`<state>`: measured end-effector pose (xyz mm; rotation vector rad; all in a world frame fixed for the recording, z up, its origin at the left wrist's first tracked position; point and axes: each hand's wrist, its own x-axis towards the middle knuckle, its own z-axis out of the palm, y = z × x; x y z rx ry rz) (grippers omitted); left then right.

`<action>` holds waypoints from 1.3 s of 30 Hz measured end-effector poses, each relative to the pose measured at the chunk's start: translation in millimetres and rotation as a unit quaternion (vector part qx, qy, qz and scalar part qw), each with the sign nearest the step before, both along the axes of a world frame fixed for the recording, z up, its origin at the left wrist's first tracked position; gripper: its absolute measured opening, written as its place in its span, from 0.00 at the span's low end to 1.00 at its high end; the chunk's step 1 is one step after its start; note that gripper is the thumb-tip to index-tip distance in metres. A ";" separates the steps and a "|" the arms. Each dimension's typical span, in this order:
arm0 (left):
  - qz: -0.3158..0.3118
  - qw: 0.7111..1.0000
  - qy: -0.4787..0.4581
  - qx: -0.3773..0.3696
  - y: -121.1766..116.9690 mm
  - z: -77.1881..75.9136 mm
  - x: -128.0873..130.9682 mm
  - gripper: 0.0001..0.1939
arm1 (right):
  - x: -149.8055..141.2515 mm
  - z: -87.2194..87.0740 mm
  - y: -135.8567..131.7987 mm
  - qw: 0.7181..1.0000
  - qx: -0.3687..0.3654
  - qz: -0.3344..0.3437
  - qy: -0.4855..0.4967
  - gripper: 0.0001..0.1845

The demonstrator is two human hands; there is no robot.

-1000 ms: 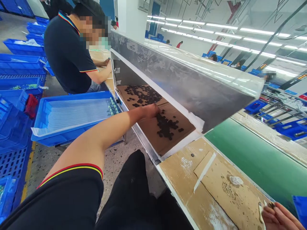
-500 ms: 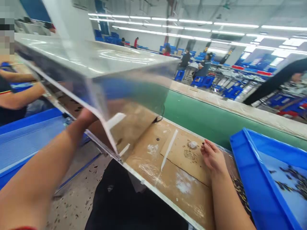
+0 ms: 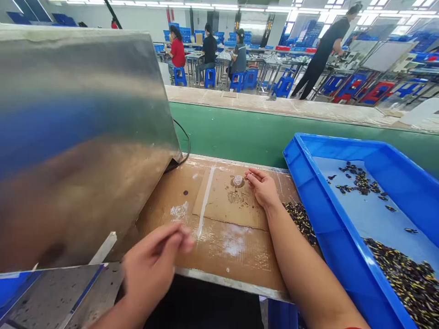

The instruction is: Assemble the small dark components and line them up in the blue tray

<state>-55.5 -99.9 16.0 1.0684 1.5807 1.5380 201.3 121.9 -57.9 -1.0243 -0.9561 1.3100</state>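
Head cam (only view; cardboard sheet (image 3: 219, 212) taken as dial centre): shows R hand (image 3: 263, 188) at approx. 2–3 o'clock, thumb and forefinger pinched just beside the clear lump (image 3: 238, 181). Can't tell if gripping a tiny pc, too small to see. Shows L hand (image 3: 152, 267) at 8 o'clock, above the bench, blurred, fingers curled in toward thumb; can't tell if holding anything.

Seems, as a guess, to be mid-step in handling small pcs, w/ R poised at the lump and L apart from it. Would call next for a fine fingertip pinch and a steadied L hand.

Lies on the sheet toward 12 o'clock, ringed by a brown stain: the lump, roundish from above, so w/o readable long axis or pointing end. Aims R fingertips at approx. 10 o'clock, lump-ward. Likewise round, flat and axis-less: the dark disc (image 3: 185, 193) at 9 o'clock, on the bench beside the sheet, apart from both hands.

Also at 3 o'clock: blue bin (image 3: 338, 221) w/ black-and-yellow parts (image 3: 408, 288).
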 end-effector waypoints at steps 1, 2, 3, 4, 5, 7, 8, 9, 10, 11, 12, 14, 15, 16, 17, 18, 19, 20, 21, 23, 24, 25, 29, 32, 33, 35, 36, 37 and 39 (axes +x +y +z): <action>-0.026 0.997 -0.073 -0.028 9.2 -0.9 5.6 0.22 | -0.3 0.8 0.7 1.000 -0.005 -0.006 0.003 0.31; -0.051 0.985 -0.152 -0.056 22.2 -2.2 12.1 0.22 | -0.5 2.0 1.2 1.000 -0.008 -0.012 0.006 0.31; -0.070 0.968 -0.227 -0.080 37.5 -3.9 18.8 0.22 | -0.5 3.7 1.5 1.000 -0.009 -0.017 0.008 0.30; -0.078 0.951 -0.284 -0.094 53.6 -5.8 25.5 0.21 | -0.4 5.9 1.5 1.000 -0.007 -0.022 0.010 0.29; -0.081 0.941 -0.315 -0.098 69.0 -7.7 31.6 0.20 | -0.4 8.7 1.4 1.000 -0.005 -0.023 0.012 0.29; -0.083 0.931 -0.343 -0.096 93.6 -11.1 41.5 0.17 | -0.8 15.4 0.9 1.000 0.003 -0.019 0.013 0.27; -0.082 0.928 -0.350 -0.096 102.3 -12.3 45.1 0.15 | -1.5 19.0 0.6 1.000 0.006 -0.013 0.012 0.27; -0.082 0.926 -0.355 -0.098 108.6 -13.1 47.7 0.13 | -2.4 22.3 0.4 1.000 0.008 -0.006 0.010 0.26; -0.083 0.925 -0.357 -0.100 113.3 -13.8 49.6 0.11 | -3.5 25.0 0.4 1.000 0.009 0.001 0.003 0.26; -0.086 0.924 -0.359 -0.103 117.0 -14.4 50.7 0.10 | -4.6 26.7 0.7 1.000 0.012 0.004 -0.010 0.26; -0.091 0.923 -0.359 -0.105 120.0 -15.0 51.2 0.08 | -5.5 27.2 1.3 0.999 0.018 0.003 -0.030 0.26; -0.108 0.923 -0.353 -0.110 125.9 -17.0 50.7 0.07 | -6.1 23.9 3.3 0.995 0.049 -0.014 -0.092 0.25; -0.120 0.924 -0.343 -0.115 128.9 -18.4 50.0 0.06 | -5.8 20.3 4.7 0.989 0.070 -0.028 -0.126 0.25; -0.131 0.928 -0.327 -0.122 132.0 -20.3 49.1 0.07 | -5.1 15.8 6.3 0.983 0.091 -0.044 -0.156 0.24; -0.142 0.933 -0.307 -0.126 135.0 -22.5 48.3 0.09 | -4.2 10.7 7.8 0.976 0.107 -0.059 -0.179 0.24; -0.153 0.938 -0.284 -0.127 137.8 -25.2 47.8 0.10 | -3.3 5.4 9.3 0.971 0.118 -0.074 -0.194 0.23; -0.161 0.943 -0.263 -0.123 140.4 -28.4 47.5 0.12 | -2.5 0.5 10.6 0.968 0.124 -0.086 -0.202 0.23; -0.165 0.948 -0.247 -0.116 142.6 -32.0 47.4 0.13 | -1.8 -3.7 11.5 0.966 0.127 -0.096 -0.205 0.22; -0.167 0.951 -0.237 -0.107 144.6 -35.9 47.5 0.14 | -1.4 -6.9 12.0 0.964 0.131 -0.101 -0.207 0.22; -0.168 0.957 -0.215 -0.095 147.5 -44.0 47.6 0.15 | -1.6 -9.9 11.2 0.959 0.143 -0.103 -0.221 0.19; -0.169 0.961 -0.198 -0.091 148.3 -47.7 47.2 0.16 | -2.0 -9.8 9.9 0.955 0.152 -0.101 -0.233 0.18; -0.170 0.966 -0.178 -0.086 148.8 -50.9 46.4 0.17 | -2.7 -8.8 8.2 0.950 0.162 -0.099 -0.248 0.17; -0.182 0.978 -0.090 -0.054 146.8 -57.8 40.2 0.14 | -5.6 -0.7 0.1 0.907 0.242 -0.088 -0.333 0.12; -0.189 0.982 0.015 -0.019 144.1 -59.0 35.8 0.12 | -7.2 4.2 -2.7 0.865 0.302 -0.075 -0.395 0.11; -0.189 0.981 0.050 -0.009 143.4 -59.1 35.0 0.11 | -7.6 5.0 -2.8 0.855 0.311 -0.070 -0.408 0.11; -0.189 0.978 0.092 -0.002 142.7 -59.0 34.5 0.10 | -8.3 5.2 -2.1 0.841 0.322 -0.064 -0.429 0.12; -0.189 0.977 0.097 -0.004 142.6 -58.6 34.9 0.10 | -8.6 4.7 -1.5 0.836 0.326 -0.063 -0.437 0.12; -0.190 0.977 0.097 -0.009 142.5 -58.0 35.5 0.09 | -8.9 4.1 -0.9 0.832 0.329 -0.063 -0.443 0.12; -0.189 0.978 0.088 -0.021 142.6 -56.6 37.1 0.09 | -9.3 2.8 0.2 0.825 0.334 -0.062 -0.451 0.12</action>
